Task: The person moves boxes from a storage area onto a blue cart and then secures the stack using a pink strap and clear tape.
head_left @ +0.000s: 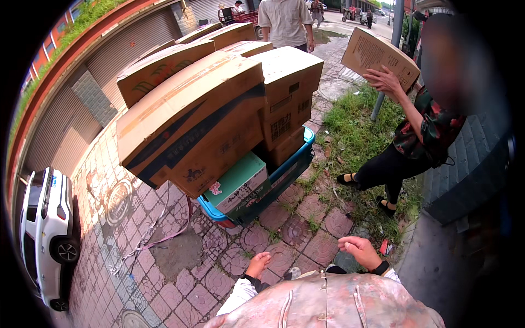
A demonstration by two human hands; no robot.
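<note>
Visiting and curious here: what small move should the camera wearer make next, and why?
Perhaps raise the right hand toward the carton that the co-worker holds up: both it and the left hand look empty.

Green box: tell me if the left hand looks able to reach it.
Perhaps, with a step closer: the left hand looks empty, and the green box has its pale side exposed.
</note>
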